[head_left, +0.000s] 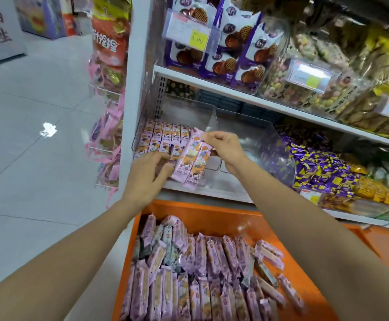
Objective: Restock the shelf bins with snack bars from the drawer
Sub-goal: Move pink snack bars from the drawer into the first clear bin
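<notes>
An orange drawer (214,216) stands pulled out below the shelf, packed with several pink-wrapped snack bars (202,274). A clear shelf bin (212,119) on the lower shelf holds two rows of the same bars (163,137) at its left side. My right hand (226,147) pinches the top ends of two pink snack bars (193,163) hanging over the bin's front edge. My left hand (147,172) reaches to the lower part of those bars, its fingers curled at their left side by the bin's front.
A second clear bin (258,144) to the right looks mostly bare. Purple and yellow candy packs (323,167) fill the shelf further right. The upper shelf carries purple waffle packs (230,42) and tubs of biscuits (304,72). Hanging snack bags (110,89) flank the shelf's left end above the tiled floor.
</notes>
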### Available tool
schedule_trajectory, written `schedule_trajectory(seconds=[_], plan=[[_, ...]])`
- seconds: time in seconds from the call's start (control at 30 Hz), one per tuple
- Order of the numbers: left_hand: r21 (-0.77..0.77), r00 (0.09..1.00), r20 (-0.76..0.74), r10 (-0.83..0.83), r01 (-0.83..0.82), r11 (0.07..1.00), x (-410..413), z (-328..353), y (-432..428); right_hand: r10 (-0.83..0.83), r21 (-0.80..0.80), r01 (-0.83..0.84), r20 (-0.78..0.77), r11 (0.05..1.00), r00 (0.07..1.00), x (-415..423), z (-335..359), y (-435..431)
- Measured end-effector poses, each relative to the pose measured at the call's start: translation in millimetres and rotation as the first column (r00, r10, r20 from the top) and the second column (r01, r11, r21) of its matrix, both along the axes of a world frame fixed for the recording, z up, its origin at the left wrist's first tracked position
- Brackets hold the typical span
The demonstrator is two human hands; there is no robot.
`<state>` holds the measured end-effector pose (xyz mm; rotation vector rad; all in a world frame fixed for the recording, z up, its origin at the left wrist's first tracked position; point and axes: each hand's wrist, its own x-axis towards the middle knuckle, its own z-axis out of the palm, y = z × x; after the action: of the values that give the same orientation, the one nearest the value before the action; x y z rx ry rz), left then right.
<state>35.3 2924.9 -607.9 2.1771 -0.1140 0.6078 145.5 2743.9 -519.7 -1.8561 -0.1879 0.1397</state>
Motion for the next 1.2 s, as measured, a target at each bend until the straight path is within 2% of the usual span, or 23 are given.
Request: schedule_trajectory(seconds=[0.1, 0.23, 0.47, 0.6, 0.73, 0.93, 1.07, 1.2], plan=[[0.34, 1.0, 0.002, 0.008, -0.008, 0.94, 18, -17, 14, -0.065, -0.069, 0.069, 0.062, 0.995, 0.996, 27, 20, 6], [0.482, 1.0, 0.012, -0.013, 0.006, 0.876, 24, -35, 20, -0.133, -0.132, 0.143, 0.081, 0.981, 0.988, 53, 28, 15], [0.469, 0.992, 0.128, -0.018, -0.044, 0.882, 27, -42, 20, -0.198, -0.398, 0.253, 0.176, 0.882, 0.964, 91, 8, 35], [0.455, 0.983, 0.182, -0.006, -0.079, 0.887, 27, -42, 18, -0.161, -0.53, 0.204, 0.127, 0.823, 0.979, 98, -14, 46], [0.474, 0.982, 0.187, 0.0, -0.09, 0.876, 28, -45, 19, -0.112, -0.556, 0.122, 0.053, 0.822, 0.992, 100, -37, 49], [0.479, 0.981, 0.194, 0.014, -0.107, 0.871, 31, -49, 18, -0.126, -0.518, 0.106, -0.003, 0.848, 0.992, 103, -45, 51], [0.467, 0.977, 0.211, 0.026, -0.123, 0.876, 33, -52, 16, -0.147, -0.597, 0.157, 0.067, 0.787, 0.987, 110, -57, 53], [0.449, 0.975, 0.221, 0.03, -0.129, 0.884, 34, -53, 15, -0.12, -0.737, 0.132, 0.07, 0.663, 0.99, 114, -68, 58]])
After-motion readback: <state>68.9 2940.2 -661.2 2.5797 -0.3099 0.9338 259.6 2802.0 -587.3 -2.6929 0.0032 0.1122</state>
